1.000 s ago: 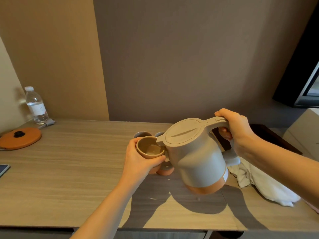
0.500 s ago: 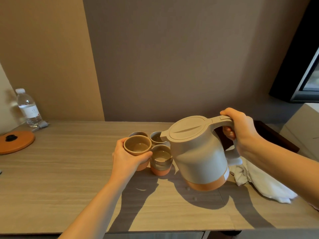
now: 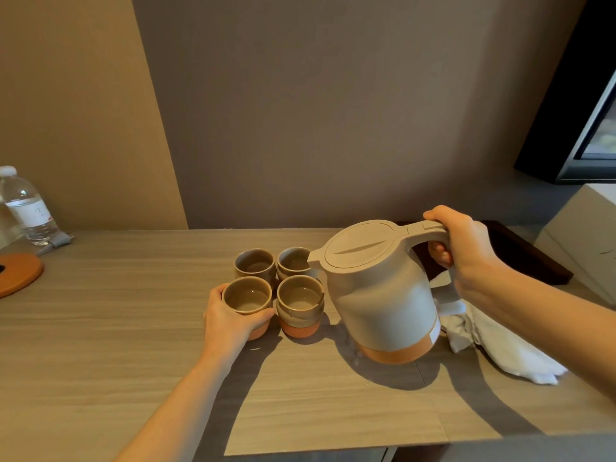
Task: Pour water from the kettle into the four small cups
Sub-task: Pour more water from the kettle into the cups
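Note:
Several small grey-and-terracotta cups stand in a tight square on the wooden table (image 3: 100, 328). My left hand (image 3: 230, 323) grips the front-left cup (image 3: 247, 296), which now stands on the table with water in it. The front-right cup (image 3: 300, 303) and the back-right cup (image 3: 293, 261) also hold water; the back-left cup (image 3: 255, 265) is beside them. My right hand (image 3: 461, 248) holds the handle of the grey kettle (image 3: 380, 291), lid closed, nearly upright, just right of the cups. Its spout reaches over the back-right cup.
A white cloth (image 3: 500, 341) lies crumpled behind the kettle at the right. A dark tray (image 3: 533, 261) sits beyond it. At the far left stand a water bottle (image 3: 26, 208) and the orange kettle base (image 3: 16, 275). The table's front edge runs close below.
My left hand has lowered the front-left cup from the kettle's spout down onto the table beside the others. The kettle has tipped back towards upright and come lower.

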{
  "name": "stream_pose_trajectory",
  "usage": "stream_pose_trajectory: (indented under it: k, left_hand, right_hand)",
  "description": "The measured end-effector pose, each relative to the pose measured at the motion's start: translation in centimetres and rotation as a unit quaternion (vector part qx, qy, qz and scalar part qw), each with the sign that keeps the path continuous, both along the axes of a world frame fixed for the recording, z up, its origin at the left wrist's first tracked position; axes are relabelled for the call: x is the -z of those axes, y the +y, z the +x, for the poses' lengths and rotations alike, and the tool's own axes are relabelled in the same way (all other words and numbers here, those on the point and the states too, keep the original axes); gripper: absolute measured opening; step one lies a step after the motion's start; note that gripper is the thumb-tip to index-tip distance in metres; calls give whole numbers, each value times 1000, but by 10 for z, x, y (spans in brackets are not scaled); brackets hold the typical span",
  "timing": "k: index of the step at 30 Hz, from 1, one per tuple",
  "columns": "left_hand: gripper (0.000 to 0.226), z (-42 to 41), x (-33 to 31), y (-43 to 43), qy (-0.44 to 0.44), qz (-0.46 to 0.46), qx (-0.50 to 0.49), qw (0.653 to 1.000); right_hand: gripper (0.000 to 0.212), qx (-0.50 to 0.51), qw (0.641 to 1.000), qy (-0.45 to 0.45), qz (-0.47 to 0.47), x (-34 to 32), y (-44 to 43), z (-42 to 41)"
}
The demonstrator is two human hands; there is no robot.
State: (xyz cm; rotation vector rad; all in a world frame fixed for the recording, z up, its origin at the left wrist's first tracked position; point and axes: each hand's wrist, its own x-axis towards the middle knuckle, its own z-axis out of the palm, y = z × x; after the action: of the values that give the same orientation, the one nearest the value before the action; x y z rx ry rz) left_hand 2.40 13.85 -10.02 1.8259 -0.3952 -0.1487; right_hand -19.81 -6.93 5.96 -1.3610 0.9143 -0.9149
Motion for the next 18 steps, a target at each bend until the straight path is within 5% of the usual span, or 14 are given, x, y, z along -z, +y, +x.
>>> stream_pose_trajectory:
  k: [18]
  left_hand:
    - [110, 2, -17, 7, 15, 12, 26, 999]
  right_hand:
    - [28, -1, 1000, -8, 4, 7, -3, 9]
